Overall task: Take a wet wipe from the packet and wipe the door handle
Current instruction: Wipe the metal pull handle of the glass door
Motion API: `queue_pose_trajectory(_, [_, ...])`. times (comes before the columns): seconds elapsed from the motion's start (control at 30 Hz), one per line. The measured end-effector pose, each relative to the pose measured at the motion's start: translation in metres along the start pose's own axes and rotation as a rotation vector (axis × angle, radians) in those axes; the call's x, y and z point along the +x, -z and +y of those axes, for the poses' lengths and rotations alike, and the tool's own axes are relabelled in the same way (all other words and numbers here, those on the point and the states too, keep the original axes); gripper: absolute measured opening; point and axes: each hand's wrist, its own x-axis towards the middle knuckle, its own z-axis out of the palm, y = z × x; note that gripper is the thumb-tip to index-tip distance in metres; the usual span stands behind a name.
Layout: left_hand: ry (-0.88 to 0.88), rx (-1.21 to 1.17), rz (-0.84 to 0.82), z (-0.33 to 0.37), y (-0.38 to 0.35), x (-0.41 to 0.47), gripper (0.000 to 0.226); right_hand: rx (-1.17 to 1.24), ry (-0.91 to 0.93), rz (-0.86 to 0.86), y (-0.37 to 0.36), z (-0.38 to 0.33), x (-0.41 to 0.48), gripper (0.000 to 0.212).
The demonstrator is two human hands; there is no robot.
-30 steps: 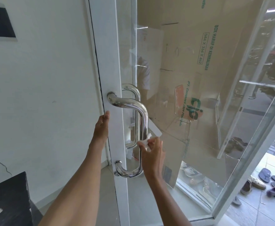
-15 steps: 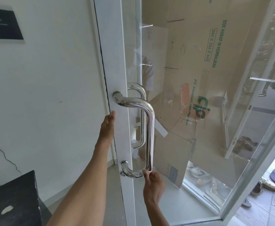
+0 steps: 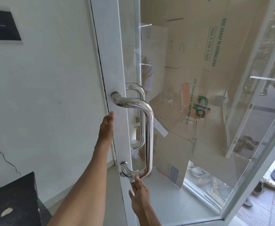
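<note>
A shiny chrome D-shaped door handle is fixed to the white frame of a glass door. My right hand reaches up from below and presses a small white wet wipe against the handle's lower bend. Only a sliver of the wipe shows under the fingertips. My left hand grips the edge of the door frame, just below the handle's upper mount. A second handle shows through the glass on the far side. No wipe packet is in view.
A dark cabinet top sits at the lower left against the white wall. Cardboard boxes are behind the glass. Sandals and shoes lie on the floor at the right, beyond the open door.
My right hand has slid the wipe down the vertical bar and around to the handle's bottom bend. My left hand has kept its hold on the door edge.
</note>
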Motion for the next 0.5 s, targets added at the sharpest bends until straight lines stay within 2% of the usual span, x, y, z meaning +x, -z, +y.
queue_pose_trajectory(0.2, [-0.016,0.016,0.01,0.0,-0.002,0.002,0.09,-0.029,-0.04,0.005,-0.002,0.003,0.005,0.026])
queue_pose_trajectory(0.37, [-0.016,0.01,0.022,0.0,-0.003,0.005,0.084,-0.073,-0.083,0.012,-0.007,0.005,0.007,0.017])
queue_pose_trajectory(0.5, [-0.013,0.011,0.025,0.0,-0.003,0.006,0.085,-0.098,-0.029,0.022,-0.005,0.005,0.012,0.021])
